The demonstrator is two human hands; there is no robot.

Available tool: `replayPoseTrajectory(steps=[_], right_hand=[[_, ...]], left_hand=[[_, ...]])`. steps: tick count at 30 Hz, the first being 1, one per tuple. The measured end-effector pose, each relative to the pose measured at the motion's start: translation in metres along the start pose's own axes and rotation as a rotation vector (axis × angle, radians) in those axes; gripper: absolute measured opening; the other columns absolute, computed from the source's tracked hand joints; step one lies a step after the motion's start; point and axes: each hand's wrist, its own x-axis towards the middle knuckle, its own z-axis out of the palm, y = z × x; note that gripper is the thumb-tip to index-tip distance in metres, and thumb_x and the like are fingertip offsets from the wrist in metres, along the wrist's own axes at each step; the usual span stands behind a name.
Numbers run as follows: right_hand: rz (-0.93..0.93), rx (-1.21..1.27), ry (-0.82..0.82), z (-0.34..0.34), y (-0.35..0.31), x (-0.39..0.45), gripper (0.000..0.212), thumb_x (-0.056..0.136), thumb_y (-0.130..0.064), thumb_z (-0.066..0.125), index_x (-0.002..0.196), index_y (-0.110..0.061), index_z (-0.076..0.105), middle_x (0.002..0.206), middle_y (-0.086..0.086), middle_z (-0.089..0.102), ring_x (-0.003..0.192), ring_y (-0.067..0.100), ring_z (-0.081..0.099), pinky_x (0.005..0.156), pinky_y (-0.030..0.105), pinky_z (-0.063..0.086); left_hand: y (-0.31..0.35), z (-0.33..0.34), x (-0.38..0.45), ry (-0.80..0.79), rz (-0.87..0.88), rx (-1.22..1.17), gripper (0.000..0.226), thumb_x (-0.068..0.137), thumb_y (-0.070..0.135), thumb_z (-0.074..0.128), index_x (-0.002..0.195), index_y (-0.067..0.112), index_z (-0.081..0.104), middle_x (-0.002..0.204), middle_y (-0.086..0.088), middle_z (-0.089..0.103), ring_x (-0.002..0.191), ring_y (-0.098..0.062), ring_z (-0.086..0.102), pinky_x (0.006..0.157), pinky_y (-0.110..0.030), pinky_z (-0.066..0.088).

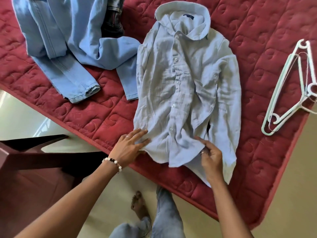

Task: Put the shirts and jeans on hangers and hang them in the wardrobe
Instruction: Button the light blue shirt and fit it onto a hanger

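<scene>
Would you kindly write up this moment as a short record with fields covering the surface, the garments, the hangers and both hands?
surface: red quilted mattress
shirt: pale blue buttoned shirt, lying flat, collar away from the person
jeans: light blue denim jeans, left of the shirt
hangers: white plastic hangers, piled to the right, apart from the shirt
left hand: flat on the hem's left corner
right hand: fingers pinching the hem's right side
progress: nothing on a hanger yet

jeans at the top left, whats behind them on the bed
Behind the light blue jeans a dark, shiny, leather-like item pokes out by their upper right edge, on the red quilted mattress. The jeans and the frame edge hide most of it, so what it is stays unclear.
</scene>
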Motion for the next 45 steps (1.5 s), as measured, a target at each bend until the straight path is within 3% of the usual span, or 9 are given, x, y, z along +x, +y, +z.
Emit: replayPoseTrajectory(steps=[6,13,17,21,25,31,36,41,45], right_hand=[[0.083,0.326,0.271,0.016,-0.03,0.008,0.045,0.087,0.007,0.043,0.083,-0.03,0.068,0.087,-0.003,0.064,0.089,0.017,0.058,0.084,0.039,0.048],[-0.114,0.25,0.319,0.001,-0.052,0.006,0.05,0.084,0.012,0.048,0.077,-0.031,0.071,0.071,-0.015,0.066,0.072,0.006,0.058,0.067,0.027,0.047],[-0.141,0.183,0.424,-0.02,-0.057,-0.007,0.04,0.081,-0.001,0.055,0.078,-0.039,0.069,0.066,-0.018,0.062,0.063,0.0,0.053,0.062,0.024,0.042],[-0.071,-0.452,0.09,-0.044,-0.064,-0.028,0.035,0.073,-0.014,0.073,0.099,-0.036,0.064,0.079,-0.012,0.059,0.076,0.016,0.059,0.065,0.03,0.046],[0.117,-1.114,-0.231,-0.046,-0.059,-0.046,0.062,0.074,-0.059,0.07,0.131,-0.047,0.049,0.127,-0.006,0.053,0.123,0.019,0.049,0.094,0.038,0.045],[0.164,-0.676,-0.332,-0.044,-0.051,-0.054,0.063,0.049,-0.073,0.078,0.105,-0.048,0.064,0.116,-0.018,0.054,0.119,0.011,0.048,0.093,0.034,0.044],[0.07,-0.661,-0.04,-0.047,-0.043,-0.054,0.036,0.079,0.006,0.05,0.091,-0.024,0.068,0.089,-0.002,0.067,0.089,0.027,0.061,0.063,0.03,0.041],[0.064,0.058,-0.11,-0.046,-0.058,-0.058,0.028,0.079,0.015,0.064,0.085,-0.011,0.07,0.076,0.002,0.07,0.071,0.009,0.066,0.063,0.019,0.051],[0.079,0.11,-0.031,-0.042,-0.051,-0.054,0.014,0.075,-0.004,0.077,0.083,-0.014,0.072,0.075,0.0,0.072,0.069,0.009,0.067,0.063,0.021,0.054]], left_hand=[[0.012,-0.041,0.013,0.017,-0.391,-0.913,0.056,0.096,0.054,0.033,0.132,0.017,0.055,0.134,0.0,0.057,0.122,-0.019,0.055,0.1,-0.025,0.043],[0.007,-0.088,0.039,0.729,-0.687,-1.323,0.032,0.101,0.026,0.043,0.075,0.021,0.061,0.064,0.012,0.054,0.064,-0.007,0.047,0.064,-0.028,0.041],[0.004,-0.117,0.038,0.449,-0.39,-0.93,0.023,0.088,0.032,0.064,0.104,0.017,0.067,0.075,0.014,0.063,0.073,-0.005,0.06,0.074,-0.025,0.05],[-0.011,-0.111,0.019,-0.168,-0.299,-0.023,0.077,0.065,0.036,0.083,0.133,0.036,0.046,0.112,-0.005,0.044,0.094,-0.023,0.055,0.079,-0.035,0.05],[-0.017,-0.1,0.003,-0.069,-0.597,0.014,0.035,0.086,0.013,0.058,0.115,0.031,0.067,0.113,-0.015,0.054,0.103,-0.04,0.056,0.093,-0.047,0.047],[0.008,-0.105,-0.004,0.329,-0.736,-1.341,0.018,0.08,0.006,0.058,0.092,0.01,0.07,0.069,0.003,0.071,0.069,-0.018,0.06,0.063,-0.027,0.052],[0.017,-0.099,0.009,0.534,-0.713,-1.997,0.03,0.09,-0.007,0.041,0.098,0.013,0.061,0.097,-0.011,0.065,0.077,-0.02,0.063,0.061,-0.031,0.055],[0.027,-0.102,0.027,0.571,-0.72,-2.05,0.017,0.093,0.003,0.041,0.091,0.014,0.054,0.09,-0.002,0.059,0.079,-0.013,0.059,0.077,-0.03,0.05],[0.016,-0.098,0.033,0.569,-0.701,-1.541,0.017,0.09,0.004,0.053,0.104,0.005,0.062,0.09,-0.008,0.062,0.088,-0.014,0.061,0.085,-0.032,0.05]])
